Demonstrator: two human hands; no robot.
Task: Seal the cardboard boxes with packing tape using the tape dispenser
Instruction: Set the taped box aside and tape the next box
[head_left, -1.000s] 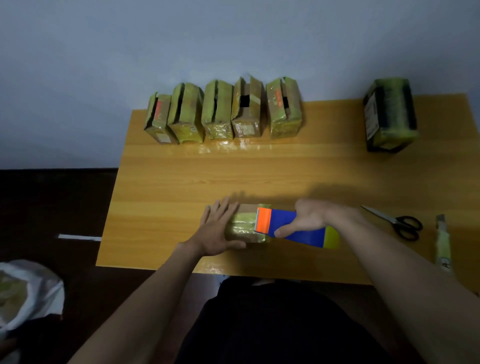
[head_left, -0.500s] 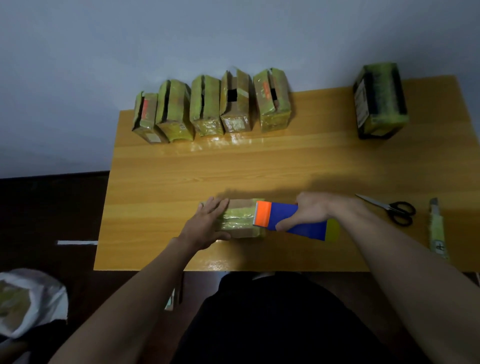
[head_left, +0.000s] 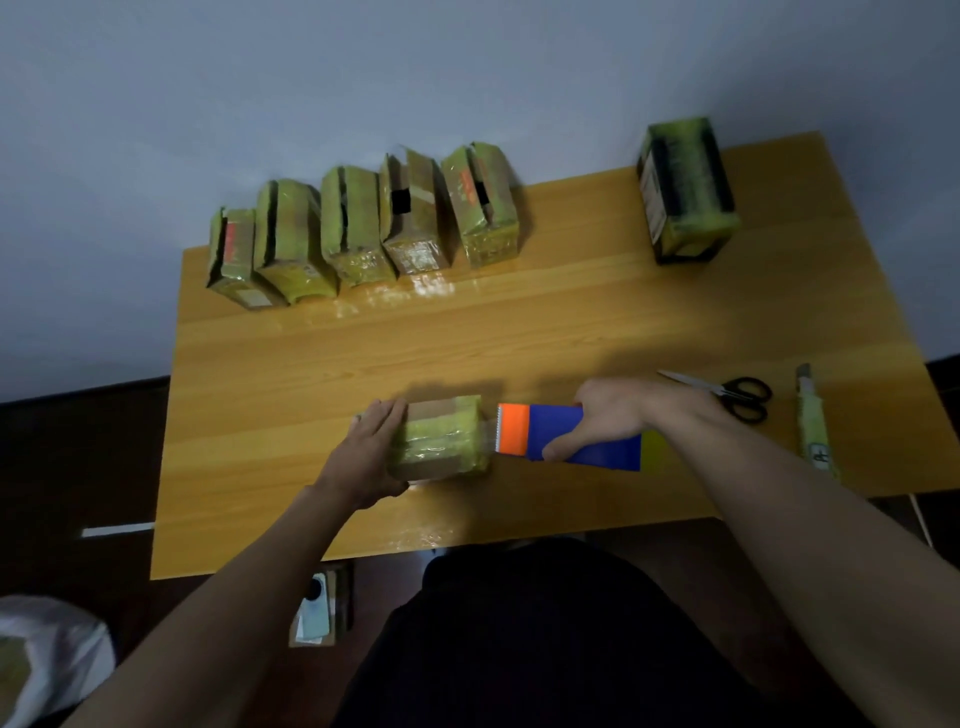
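Note:
A small cardboard box (head_left: 439, 437) wrapped in yellowish tape lies on the wooden table (head_left: 519, 332) near its front edge. My left hand (head_left: 370, 453) presses flat against the box's left end. My right hand (head_left: 605, 418) grips the tape dispenser (head_left: 571, 437), blue with an orange toothed head and a yellow rear. The dispenser's head sits just off the box's right end, and a short stretch of clear tape runs between them.
Several taped boxes (head_left: 358, 228) stand in a row along the back left edge by the wall. A darker box (head_left: 685, 189) stands at the back right. Scissors (head_left: 727, 393) and a utility knife (head_left: 813, 423) lie to the right.
The dispenser has slid right, off the top of the box to just past its right end. My left hand has moved from the box's top to its left end.

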